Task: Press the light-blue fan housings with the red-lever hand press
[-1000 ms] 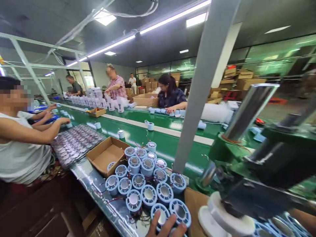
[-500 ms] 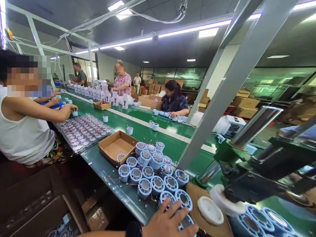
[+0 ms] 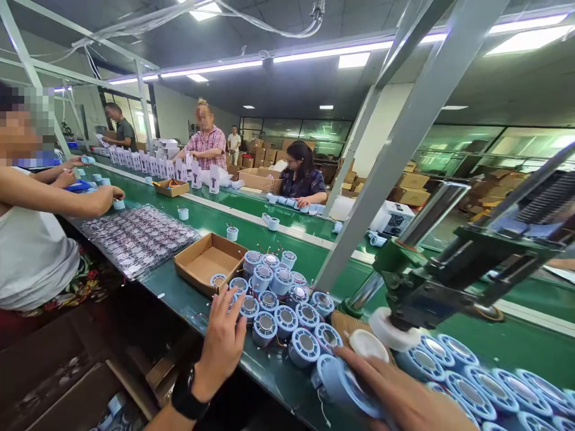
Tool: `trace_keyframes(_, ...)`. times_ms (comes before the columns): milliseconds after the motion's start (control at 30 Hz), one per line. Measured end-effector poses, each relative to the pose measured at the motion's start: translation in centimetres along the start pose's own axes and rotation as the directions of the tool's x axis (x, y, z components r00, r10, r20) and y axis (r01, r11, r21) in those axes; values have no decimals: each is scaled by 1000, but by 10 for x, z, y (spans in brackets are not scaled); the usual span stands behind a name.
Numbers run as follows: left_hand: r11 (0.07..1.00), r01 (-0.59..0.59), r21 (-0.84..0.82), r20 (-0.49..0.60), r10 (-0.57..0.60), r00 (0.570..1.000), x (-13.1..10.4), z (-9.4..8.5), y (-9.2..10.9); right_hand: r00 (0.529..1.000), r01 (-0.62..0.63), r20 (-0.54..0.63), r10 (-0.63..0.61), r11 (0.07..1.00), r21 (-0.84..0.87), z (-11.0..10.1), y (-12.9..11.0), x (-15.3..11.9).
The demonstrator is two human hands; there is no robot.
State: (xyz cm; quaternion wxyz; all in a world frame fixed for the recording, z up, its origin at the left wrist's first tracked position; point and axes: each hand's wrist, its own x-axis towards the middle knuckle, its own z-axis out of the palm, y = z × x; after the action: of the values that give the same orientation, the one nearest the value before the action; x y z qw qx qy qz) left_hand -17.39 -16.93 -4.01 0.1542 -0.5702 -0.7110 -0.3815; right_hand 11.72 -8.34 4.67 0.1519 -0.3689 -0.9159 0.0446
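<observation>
My left hand (image 3: 223,338), with a black watch on the wrist, is raised at the front left of a cluster of light blue round motor housings (image 3: 265,323). Its fingers are spread, and the fingertips overlap a housing at the cluster's edge; contact cannot be made out. At the lower right, my right hand (image 3: 398,383) is closed on a tilted light blue motor housing (image 3: 330,378) with a white wire hanging below. The palm side of that grip is hidden. The standing housings show grey discs in slotted rims, and thin wires run between them.
A cardboard tray (image 3: 197,286) sits left of the cluster. A press with a white round head (image 3: 395,329) stands above a white round pad (image 3: 368,345); more housings (image 3: 471,389) fill the right. A slanted grey post (image 3: 372,197) rises behind. Co-workers sit and stand along the green line.
My left hand has moved left off the front housings to the cluster's left side. My right hand has come into view at the lower right with a tilted housing. The view has turned right.
</observation>
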Motion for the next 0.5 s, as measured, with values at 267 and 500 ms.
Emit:
trace_keyframes(267, 979, 53, 199, 8, -55, 998, -5, 19, -30, 977, 12, 214, 13, 993, -118, 26, -135, 158)
trace_keyframes(500, 986, 47, 162, -13, -46, 999, -13, 35, -36, 982, -58, 172, 79, 990, -125, 62, -160, 180)
